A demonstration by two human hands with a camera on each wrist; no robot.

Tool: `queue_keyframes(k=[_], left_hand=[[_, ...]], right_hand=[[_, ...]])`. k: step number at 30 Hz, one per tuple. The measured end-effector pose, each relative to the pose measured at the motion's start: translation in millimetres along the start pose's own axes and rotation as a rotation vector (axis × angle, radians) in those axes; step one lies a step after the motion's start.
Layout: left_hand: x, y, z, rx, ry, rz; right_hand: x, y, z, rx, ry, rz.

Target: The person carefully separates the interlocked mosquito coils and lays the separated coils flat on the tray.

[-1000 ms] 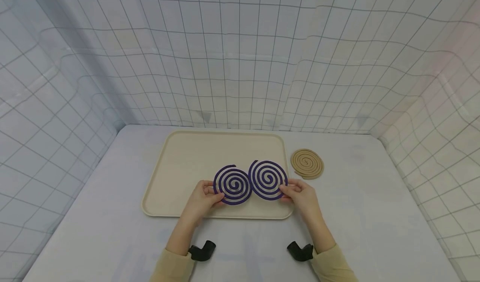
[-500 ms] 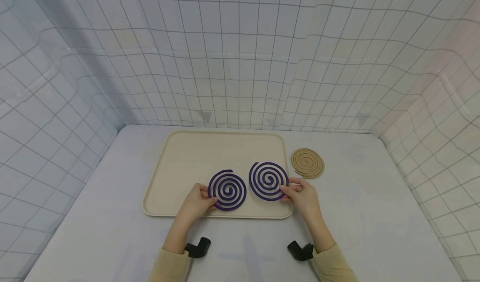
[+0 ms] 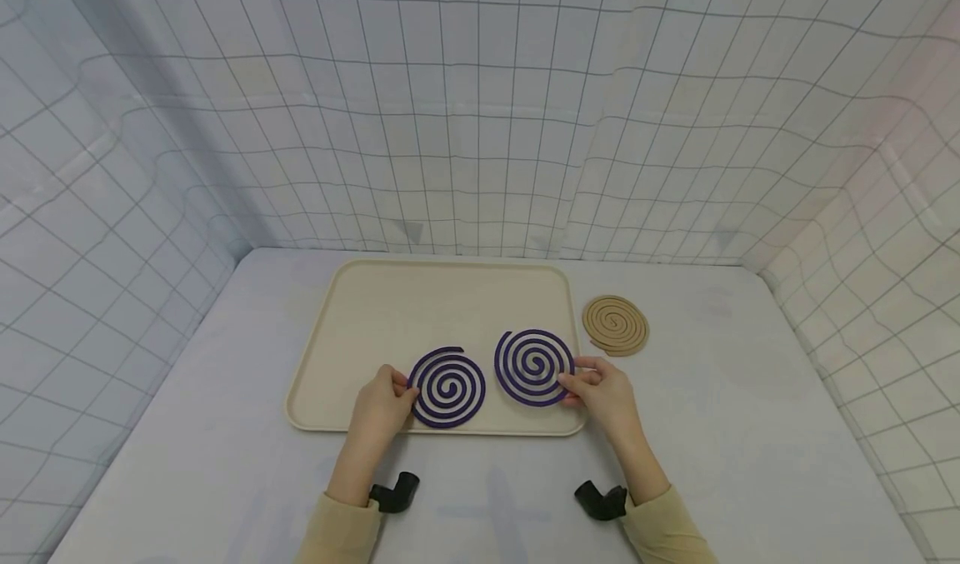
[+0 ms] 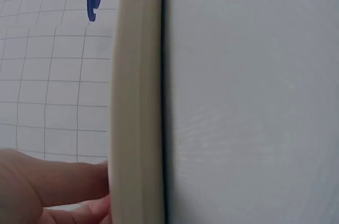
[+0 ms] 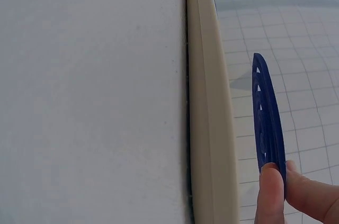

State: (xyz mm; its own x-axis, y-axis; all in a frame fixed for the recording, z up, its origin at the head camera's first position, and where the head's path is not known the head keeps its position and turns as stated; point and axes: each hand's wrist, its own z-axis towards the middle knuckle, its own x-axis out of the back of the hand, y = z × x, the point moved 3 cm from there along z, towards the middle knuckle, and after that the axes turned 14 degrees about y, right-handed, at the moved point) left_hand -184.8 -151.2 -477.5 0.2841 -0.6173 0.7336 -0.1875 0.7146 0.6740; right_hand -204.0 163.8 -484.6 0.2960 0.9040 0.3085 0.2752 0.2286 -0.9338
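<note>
Two dark violet-blue spiral mosquito coils are over the tray's front half in the head view. My left hand (image 3: 381, 401) pinches the left edge of one mosquito coil (image 3: 448, 390), which lies low at the tray's front rim. In the left wrist view that coil is hidden behind the rim, where my fingers (image 4: 63, 181) show. My right hand (image 3: 606, 393) holds the other mosquito coil (image 3: 535, 366) by its right edge, between thumb and fingers. The right wrist view has this coil (image 5: 269, 123) raised above the tray, tilted, nearly edge-on.
A beige rectangular tray (image 3: 442, 297) stands on the white-covered table (image 3: 735, 397). Just right of it lies a tan mosquito coil (image 3: 615, 326). White grid-patterned sheets (image 3: 480, 114) enclose the back and both sides.
My left hand has moved left and toward me with its coil, lowering it to the tray's front. The two coils, touching earlier, are now apart. The right coil has dipped slightly.
</note>
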Motion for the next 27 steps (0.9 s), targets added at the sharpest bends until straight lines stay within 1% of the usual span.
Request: queue_keyframes(k=[5, 8, 13, 19, 21, 27], left_hand=[[2.0, 0.6, -0.4, -0.018, 0.058, 0.042], [3.0, 1.4, -0.4, -0.015, 0.072, 0.042], [2.7, 2.0, 0.7, -0.010, 0.043, 0.027], [2.7, 3.1, 2.1, -0.010, 0.000, -0.010], [3.4, 3.5, 2.5, -0.008, -0.004, -0.034], [5.9, 3.8, 4.1, -0.006, 0.009, -0.096]], right_hand=[[-0.1, 0.4, -0.6, 0.004, -0.007, -0.027], [-0.4, 2.2, -0.4, 0.015, -0.012, -0.059], [-1.1, 4.1, -0.8, 0.042, -0.019, -0.116], [-2.3, 4.0, -2.4, 0.105, -0.024, -0.211], [-2.8, 3.9, -3.1, 0.124, -0.021, -0.237], [-4.6, 3.2, -7.1, 0.188, -0.025, -0.317]])
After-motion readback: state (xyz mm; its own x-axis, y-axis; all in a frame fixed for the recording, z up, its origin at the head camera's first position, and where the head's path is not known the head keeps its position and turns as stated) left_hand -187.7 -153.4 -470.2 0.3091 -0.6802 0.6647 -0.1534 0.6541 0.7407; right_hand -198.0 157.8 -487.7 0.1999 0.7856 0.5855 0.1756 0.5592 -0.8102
